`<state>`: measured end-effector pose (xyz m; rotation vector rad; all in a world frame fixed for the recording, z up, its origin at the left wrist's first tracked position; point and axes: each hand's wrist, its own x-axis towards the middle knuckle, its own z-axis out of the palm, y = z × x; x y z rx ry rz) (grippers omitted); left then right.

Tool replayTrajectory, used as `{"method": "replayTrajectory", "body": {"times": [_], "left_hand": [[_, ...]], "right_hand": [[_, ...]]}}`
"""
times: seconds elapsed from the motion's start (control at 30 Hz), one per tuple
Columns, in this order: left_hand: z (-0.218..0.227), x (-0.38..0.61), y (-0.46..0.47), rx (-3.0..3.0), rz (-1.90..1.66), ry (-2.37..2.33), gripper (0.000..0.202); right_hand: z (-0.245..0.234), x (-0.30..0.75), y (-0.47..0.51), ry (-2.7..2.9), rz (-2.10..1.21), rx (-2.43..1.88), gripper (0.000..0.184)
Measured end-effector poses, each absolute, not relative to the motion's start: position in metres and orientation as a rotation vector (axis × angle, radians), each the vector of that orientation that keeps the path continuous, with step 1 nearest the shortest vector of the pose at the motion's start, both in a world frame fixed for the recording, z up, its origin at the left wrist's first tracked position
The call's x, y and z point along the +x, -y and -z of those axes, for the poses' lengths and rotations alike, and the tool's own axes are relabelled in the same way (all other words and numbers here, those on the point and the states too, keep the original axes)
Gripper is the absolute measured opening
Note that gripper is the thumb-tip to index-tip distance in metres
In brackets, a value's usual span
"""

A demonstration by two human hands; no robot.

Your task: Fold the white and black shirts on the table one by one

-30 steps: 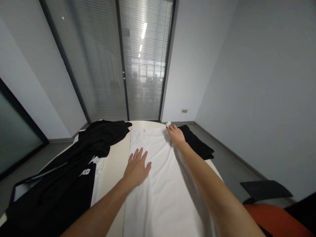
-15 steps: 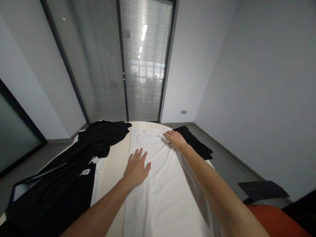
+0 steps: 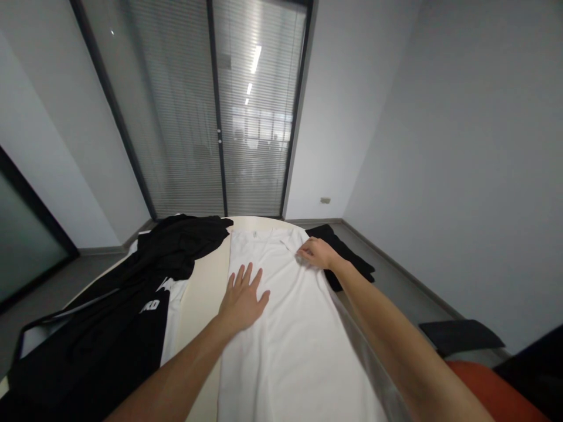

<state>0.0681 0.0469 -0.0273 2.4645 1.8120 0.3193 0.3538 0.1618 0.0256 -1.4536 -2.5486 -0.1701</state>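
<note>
A white shirt point(image 3: 299, 351) lies lengthwise before me, with a small label near its far edge and soft creases along its surface. On its left side my left hand point(image 3: 244, 299) rests flat, palm down and fingers spread. My right hand point(image 3: 321, 253) is at the upper right edge of the shirt, its fingers bent together on the white cloth. The fingertips are partly hidden, and the fabric bunches slightly beside them. Past that hand, a folded black garment point(image 3: 345, 255) lies at the table's right edge.
Black clothing point(image 3: 114, 316) with white lettering and white parts is heaped on the left of the pale round table point(image 3: 204, 293). An orange seat point(image 3: 488, 390) and a dark chair part point(image 3: 461, 336) stand at lower right. Beyond the table is a glass partition point(image 3: 185, 146) with blinds.
My right hand has moved slightly right and nearer to me along the shirt's edge, its fingers more curled. The shirt's right side lies wider. My left hand stays flat in place.
</note>
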Motion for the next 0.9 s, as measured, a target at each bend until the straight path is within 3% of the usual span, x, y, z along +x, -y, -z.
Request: {"method": "replayTrajectory", "body": {"times": [0.17, 0.3, 0.57, 0.9], "left_hand": [[0.028, 0.067, -0.047, 2.467, -0.297, -1.805, 0.07], [0.029, 0.067, -0.048, 2.469, -0.307, -1.798, 0.07], [0.033, 0.065, -0.049, 2.466, -0.347, -1.795, 0.07], [0.03, 0.066, -0.049, 2.463, -0.347, -1.799, 0.07]], "right_hand": [[-0.021, 0.347, -0.172, 1.875, 0.302, -1.961, 0.038], [-0.02, 0.34, -0.182, 1.718, 0.162, -2.239, 0.044], [-0.019, 0.321, -0.194, 1.71, 0.127, -2.265, 0.032], [-0.022, 0.291, -0.188, 1.802, 0.083, -2.183, 0.039]]}}
